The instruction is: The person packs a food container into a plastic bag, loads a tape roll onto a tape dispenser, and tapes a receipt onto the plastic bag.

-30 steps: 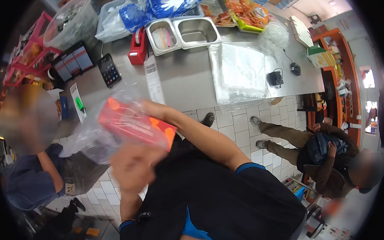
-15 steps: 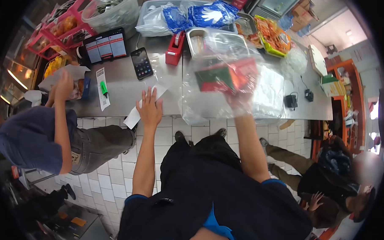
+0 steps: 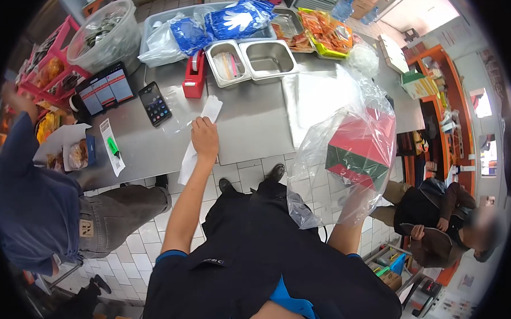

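Fingers point(image 3: 202, 123) of the left hand point(image 3: 204, 137) curl closed on a white paper strip point(image 3: 211, 110), which lies slantwise on the metal table point(image 3: 246, 126), one end showing beyond the knuckles and the other under the wrist at the near edge. Raised off to the right, the right hand point(image 3: 359, 205) has hold of a red and green box point(image 3: 360, 134) from its near side; box and bag hide most of its fingers, so how tightly they close cannot be told. Around the box hangs a loose clear plastic bag point(image 3: 312, 163), which also covers part of that hand.

Just beyond the strip stands a red tape dispenser point(image 3: 194, 77), with a phone point(image 3: 154, 103) to its left and a tablet point(image 3: 105, 88) farther left. Two steel pans, one small point(image 3: 229, 76) and one wider point(image 3: 269, 59), sit right of the dispenser. At the table's left end, a co-worker in a dark blue shirt point(image 3: 28, 184) stands beside an open carton point(image 3: 83, 150) with food in it.
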A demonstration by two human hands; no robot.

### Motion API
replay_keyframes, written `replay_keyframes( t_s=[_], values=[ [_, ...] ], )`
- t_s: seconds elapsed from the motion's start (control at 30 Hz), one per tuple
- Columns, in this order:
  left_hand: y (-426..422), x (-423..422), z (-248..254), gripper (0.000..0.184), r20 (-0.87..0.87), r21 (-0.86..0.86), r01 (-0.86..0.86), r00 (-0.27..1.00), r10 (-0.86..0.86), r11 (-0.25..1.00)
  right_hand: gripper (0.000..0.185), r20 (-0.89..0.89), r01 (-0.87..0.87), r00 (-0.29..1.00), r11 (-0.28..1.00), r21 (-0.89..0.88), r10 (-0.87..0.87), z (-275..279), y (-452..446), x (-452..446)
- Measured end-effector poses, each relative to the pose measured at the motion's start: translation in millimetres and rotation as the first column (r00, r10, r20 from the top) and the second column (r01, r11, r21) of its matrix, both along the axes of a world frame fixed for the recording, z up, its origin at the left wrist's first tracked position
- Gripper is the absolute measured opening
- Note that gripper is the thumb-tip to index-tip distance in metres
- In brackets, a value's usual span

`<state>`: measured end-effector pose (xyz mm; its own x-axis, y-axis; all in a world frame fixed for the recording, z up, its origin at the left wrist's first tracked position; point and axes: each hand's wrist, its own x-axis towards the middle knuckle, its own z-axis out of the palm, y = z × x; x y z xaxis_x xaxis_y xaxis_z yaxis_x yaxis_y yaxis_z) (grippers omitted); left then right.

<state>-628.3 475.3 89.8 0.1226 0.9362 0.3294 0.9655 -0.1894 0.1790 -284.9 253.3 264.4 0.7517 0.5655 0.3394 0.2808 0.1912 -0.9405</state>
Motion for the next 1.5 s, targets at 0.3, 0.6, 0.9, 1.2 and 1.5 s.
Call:
replay_keyframes(
  t_s=[0.3, 0.6, 0.9, 1.2, 1.5],
  values=[
    [14.7, 5.5, 29.0, 0.013, 0.196, -0.193, 0.116, 0.977, -0.078, 0.974, 0.056, 0.000, 0.084, 0.996, 0.996, -0.001, -0.084, 3.3, -20.8, 21.6],
    [15.6, 39.2, 28.7, 0.051, 0.689, -0.062, -0.140, 0.710, 0.144, 0.988, 0.056, -0.024, 0.079, 0.997, 0.997, -0.019, -0.079, -2.7, -26.4, 28.0],
    [25.8, 123.4, 46.9, 0.068, 0.493, -0.251, 0.059, 0.867, 0.075, 0.966, 0.056, -0.020, 0.060, 0.998, 0.997, -0.046, -0.061, -9.5, -22.6, 31.7],
    [10.6, 48.7, 0.5, 0.071, 0.901, -0.360, 0.382, 0.380, 0.211, 0.851, 0.056, -0.029, 0.041, 0.999, 0.997, -0.067, -0.043, -15.9, -19.1, 36.9],
    [11.4, 52.3, 20.5, 0.087, 0.151, -0.412, 0.012, 0.987, 0.056, 0.911, 0.056, -0.029, 0.004, 1.000, 0.996, -0.086, -0.006, -21.4, -7.1, 33.1]
  ],
)
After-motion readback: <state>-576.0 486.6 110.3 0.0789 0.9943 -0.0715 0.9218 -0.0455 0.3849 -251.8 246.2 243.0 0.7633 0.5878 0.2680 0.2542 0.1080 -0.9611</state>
